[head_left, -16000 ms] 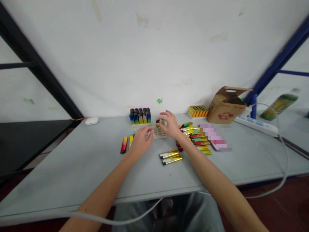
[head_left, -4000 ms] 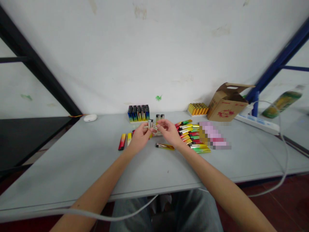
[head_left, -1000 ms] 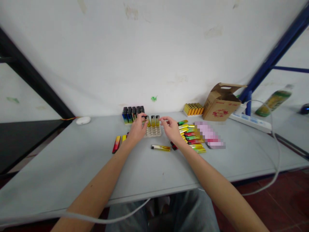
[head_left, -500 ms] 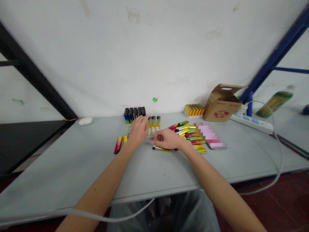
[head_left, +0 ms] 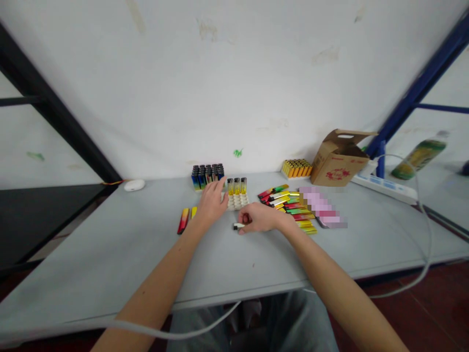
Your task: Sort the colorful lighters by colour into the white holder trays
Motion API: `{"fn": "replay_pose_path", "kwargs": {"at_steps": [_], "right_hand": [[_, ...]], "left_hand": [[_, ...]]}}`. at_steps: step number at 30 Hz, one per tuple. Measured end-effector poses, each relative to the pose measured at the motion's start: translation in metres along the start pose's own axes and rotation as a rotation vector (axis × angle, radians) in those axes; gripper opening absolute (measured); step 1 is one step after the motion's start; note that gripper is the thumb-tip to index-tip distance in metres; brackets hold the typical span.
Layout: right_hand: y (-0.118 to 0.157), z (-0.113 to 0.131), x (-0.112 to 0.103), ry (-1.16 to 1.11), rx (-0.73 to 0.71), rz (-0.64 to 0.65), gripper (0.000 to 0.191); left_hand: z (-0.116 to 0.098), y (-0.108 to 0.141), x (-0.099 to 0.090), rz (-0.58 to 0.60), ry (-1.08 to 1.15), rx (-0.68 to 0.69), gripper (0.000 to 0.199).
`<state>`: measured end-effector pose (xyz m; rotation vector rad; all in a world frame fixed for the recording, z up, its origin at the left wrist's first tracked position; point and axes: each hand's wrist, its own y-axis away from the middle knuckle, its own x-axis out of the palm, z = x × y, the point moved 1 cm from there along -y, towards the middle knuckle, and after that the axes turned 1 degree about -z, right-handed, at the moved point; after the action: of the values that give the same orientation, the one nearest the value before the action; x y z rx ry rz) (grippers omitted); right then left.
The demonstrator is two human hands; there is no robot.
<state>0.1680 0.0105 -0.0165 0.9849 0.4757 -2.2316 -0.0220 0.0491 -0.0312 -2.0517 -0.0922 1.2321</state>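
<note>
A white tray (head_left: 238,201) with rows of holes sits in the middle of the table. Three yellow lighters (head_left: 237,187) stand upright along its back row. My left hand (head_left: 213,199) rests at the tray's left side, fingers stretched out and thumb apart; whether it touches the tray I cannot tell. Just in front of the tray, my right hand (head_left: 259,217) has thumb and fingers closed around a lighter (head_left: 239,226) lying at the table surface. Its pale, dark-tipped end sticks out to the left. To the right lies a pile of loose coloured lighters (head_left: 289,204).
Behind my left hand stands a block of dark lighters (head_left: 207,177). Red and yellow lighters (head_left: 183,221) lie left of it. Farther right are a tray of yellow-orange lighters (head_left: 296,168), a cardboard box (head_left: 335,164), a blurred-out phone-like object (head_left: 320,205) and a power strip (head_left: 386,188).
My right hand has come down onto the lighter in front of the tray and closed on it. My left hand stays by the tray, and the view has shifted slightly.
</note>
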Motion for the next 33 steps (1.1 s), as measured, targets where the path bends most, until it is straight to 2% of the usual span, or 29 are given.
{"fn": "replay_pose_path", "kwargs": {"at_steps": [4, 6, 11, 13, 24, 29, 33], "right_hand": [[-0.005, 0.002, 0.003, -0.333, -0.107, -0.054, 0.021], [-0.008, 0.003, 0.004, -0.523, -0.114, -0.103, 0.026], [-0.015, 0.001, 0.007, -0.868, 0.021, -0.319, 0.037], [-0.016, 0.001, 0.008, -0.992, 0.082, -0.356, 0.037], [-0.014, 0.005, 0.004, -1.297, 0.184, -0.339, 0.038], [-0.014, 0.006, 0.001, -1.406, 0.193, -0.28, 0.035], [-0.014, 0.005, -0.003, -1.492, 0.225, -0.2, 0.049]], "left_hand": [[0.002, 0.003, -0.005, -0.02, 0.027, -0.016, 0.045], [0.003, 0.004, -0.009, -0.028, 0.03, -0.016, 0.04], [0.006, 0.006, -0.016, -0.058, 0.044, -0.019, 0.028], [0.006, 0.006, -0.016, -0.054, 0.048, -0.02, 0.027], [0.001, 0.007, -0.015, -0.015, 0.041, -0.034, 0.023], [0.002, 0.009, -0.01, 0.007, 0.027, -0.03, 0.022], [0.002, 0.01, -0.008, 0.014, 0.028, -0.037, 0.022]]}}
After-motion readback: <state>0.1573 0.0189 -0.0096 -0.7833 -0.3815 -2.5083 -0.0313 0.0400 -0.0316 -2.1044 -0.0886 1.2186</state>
